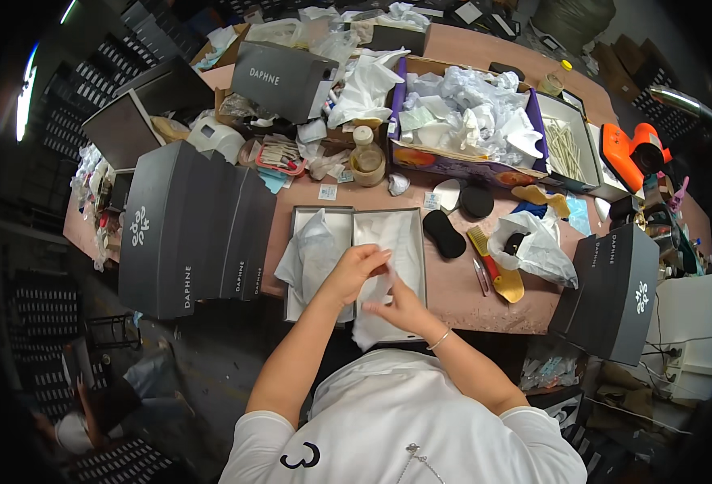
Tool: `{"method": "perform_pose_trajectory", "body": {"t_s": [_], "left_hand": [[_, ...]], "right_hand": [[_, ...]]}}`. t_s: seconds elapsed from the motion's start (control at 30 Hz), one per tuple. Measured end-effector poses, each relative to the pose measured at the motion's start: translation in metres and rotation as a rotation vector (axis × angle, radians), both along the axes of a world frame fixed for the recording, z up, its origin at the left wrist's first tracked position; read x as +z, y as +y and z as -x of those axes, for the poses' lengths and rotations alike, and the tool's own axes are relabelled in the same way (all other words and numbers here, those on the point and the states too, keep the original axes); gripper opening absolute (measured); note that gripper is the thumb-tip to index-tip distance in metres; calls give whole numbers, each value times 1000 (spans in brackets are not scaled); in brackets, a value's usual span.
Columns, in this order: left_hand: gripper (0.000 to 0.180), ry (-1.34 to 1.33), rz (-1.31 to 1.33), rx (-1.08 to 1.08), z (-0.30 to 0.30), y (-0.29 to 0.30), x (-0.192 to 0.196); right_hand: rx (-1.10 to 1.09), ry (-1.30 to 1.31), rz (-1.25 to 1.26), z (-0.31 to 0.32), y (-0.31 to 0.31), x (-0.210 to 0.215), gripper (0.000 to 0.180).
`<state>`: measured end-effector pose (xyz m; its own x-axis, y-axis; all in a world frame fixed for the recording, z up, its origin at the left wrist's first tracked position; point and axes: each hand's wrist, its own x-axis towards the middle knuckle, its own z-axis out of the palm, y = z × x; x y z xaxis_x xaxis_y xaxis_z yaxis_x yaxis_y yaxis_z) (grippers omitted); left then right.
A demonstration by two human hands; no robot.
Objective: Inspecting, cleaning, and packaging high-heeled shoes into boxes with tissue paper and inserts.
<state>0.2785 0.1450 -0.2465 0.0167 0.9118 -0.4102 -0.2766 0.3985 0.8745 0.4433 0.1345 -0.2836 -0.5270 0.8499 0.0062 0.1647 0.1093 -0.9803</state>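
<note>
An open grey shoe box lies in front of me, its two shallow halves side by side. White tissue paper lines the right half and spills over its near edge. My left hand is over the middle of the box, thumb and fingers closed on a fold of that paper. Just to the right, my right hand hovers against the paper with thumb and fingers apart. Crumpled pale wrapping fills the left half; whether anything lies inside it is hidden.
Dark shoe boxes stand at the left and right. Right of the open box lie a black sponge, a brush and a plastic bag. Behind are a bottle and a carton of crumpled paper.
</note>
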Motion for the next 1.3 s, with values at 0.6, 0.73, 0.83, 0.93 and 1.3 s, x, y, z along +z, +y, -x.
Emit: {"method": "perform_pose_trajectory", "body": {"t_s": [0.6, 0.73, 0.83, 0.93, 1.3], "left_hand": [[90, 1065, 10, 87, -87, -65, -125], [92, 647, 277, 330, -79, -75, -146], [71, 311, 399, 414, -76, -68, -133], [37, 185, 308, 408, -76, -69, -126], [17, 672, -413, 310, -52, -55, -43]], "right_hand": [[-359, 80, 467, -146, 41, 8, 26], [-411, 174, 517, -149, 37, -2, 25], [-401, 193, 565, -145, 41, -2, 25], [-389, 215, 522, -141, 38, -6, 26], [-440, -26, 292, -203, 62, 19, 23]]}}
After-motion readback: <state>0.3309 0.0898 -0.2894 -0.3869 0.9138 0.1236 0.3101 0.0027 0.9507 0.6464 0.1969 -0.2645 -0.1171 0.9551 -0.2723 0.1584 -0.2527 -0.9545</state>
